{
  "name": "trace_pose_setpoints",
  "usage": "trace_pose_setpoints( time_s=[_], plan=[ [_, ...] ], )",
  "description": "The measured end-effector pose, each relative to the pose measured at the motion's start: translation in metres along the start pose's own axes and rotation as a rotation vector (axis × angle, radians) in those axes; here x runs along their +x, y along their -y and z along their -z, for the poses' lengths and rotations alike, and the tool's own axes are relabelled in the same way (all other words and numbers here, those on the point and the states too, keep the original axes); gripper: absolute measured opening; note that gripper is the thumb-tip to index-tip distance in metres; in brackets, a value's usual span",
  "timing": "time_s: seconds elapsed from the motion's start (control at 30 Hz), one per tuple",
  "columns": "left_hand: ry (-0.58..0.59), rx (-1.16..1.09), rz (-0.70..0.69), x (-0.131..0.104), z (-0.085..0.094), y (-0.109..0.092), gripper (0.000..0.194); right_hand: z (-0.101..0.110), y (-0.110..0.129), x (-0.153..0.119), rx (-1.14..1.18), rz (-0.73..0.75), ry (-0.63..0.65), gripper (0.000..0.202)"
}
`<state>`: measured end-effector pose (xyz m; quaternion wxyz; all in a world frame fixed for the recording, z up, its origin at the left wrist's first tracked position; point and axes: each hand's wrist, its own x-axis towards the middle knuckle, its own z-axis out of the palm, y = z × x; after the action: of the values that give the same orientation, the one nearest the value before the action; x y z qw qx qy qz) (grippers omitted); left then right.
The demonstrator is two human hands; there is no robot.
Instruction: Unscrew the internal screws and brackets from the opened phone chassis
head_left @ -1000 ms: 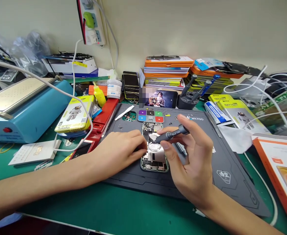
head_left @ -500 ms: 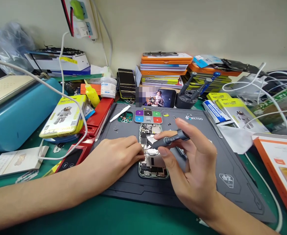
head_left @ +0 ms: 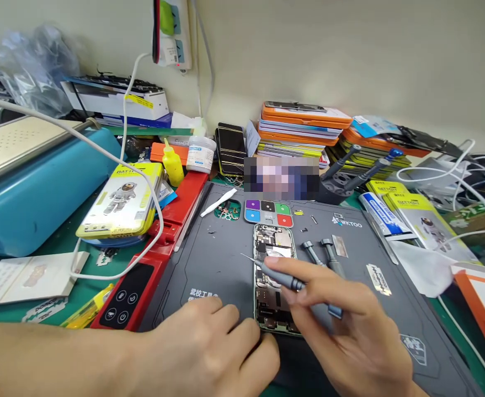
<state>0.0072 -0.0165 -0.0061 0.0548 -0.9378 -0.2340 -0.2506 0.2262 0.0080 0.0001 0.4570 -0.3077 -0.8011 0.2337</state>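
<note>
An opened phone [head_left: 268,300] lies on the dark work mat, its inner parts and circuit board showing. My right hand [head_left: 350,325] grips a grey precision screwdriver [head_left: 281,274] between thumb and fingers. The driver's thin tip points left, reaching past the phone's left edge and apparently above it. Close to the phone's lower left corner is my left hand [head_left: 221,347], its fingers curled in. Whatever those fingers hold, if anything, is hidden. Right of the phone, partly behind my right hand, lie more screwdrivers [head_left: 313,253].
The mat [head_left: 209,264] also carries a coloured magnetic tray [head_left: 268,212], a white pry stick [head_left: 219,202] and blades [head_left: 378,279]. A red device [head_left: 128,292] and looping white cable [head_left: 159,220] border the left. Battery boxes [head_left: 120,201] and a driver stand [head_left: 337,184] surround the mat.
My left hand has drawn back from the phone's left edge toward me and curled up. The screwdriver tip has moved from inside the phone to beyond its left edge. The camera view shifted.
</note>
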Motion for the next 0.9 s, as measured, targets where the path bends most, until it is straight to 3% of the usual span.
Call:
trace_pose_setpoints(
  time_s=[0.07,0.2,0.3,0.63,0.77,0.9],
  plan=[
    [-0.047,-0.013,0.073,-0.002,-0.008,-0.005,0.027,0.002,0.001,0.003,-0.074,0.029,0.078,0.038],
    [-0.058,0.006,0.054,-0.003,-0.016,-0.007,0.026,-0.002,0.003,0.015,-0.231,0.024,0.215,0.027],
    [-0.028,-0.001,0.041,-0.005,-0.017,-0.006,0.024,-0.011,0.004,0.026,-0.220,-0.011,0.271,0.026],
    [-0.039,0.004,0.089,-0.010,-0.026,-0.008,0.024,-0.032,-0.002,0.035,-0.135,-0.137,0.255,0.030],
    [-0.002,-0.025,0.090,-0.010,-0.023,-0.008,0.025,-0.027,0.001,0.036,-0.067,-0.207,0.233,0.029],
    [0.108,-0.124,0.134,-0.003,-0.007,-0.001,0.025,-0.013,0.006,0.035,0.031,-0.322,0.136,0.023]
  ],
)
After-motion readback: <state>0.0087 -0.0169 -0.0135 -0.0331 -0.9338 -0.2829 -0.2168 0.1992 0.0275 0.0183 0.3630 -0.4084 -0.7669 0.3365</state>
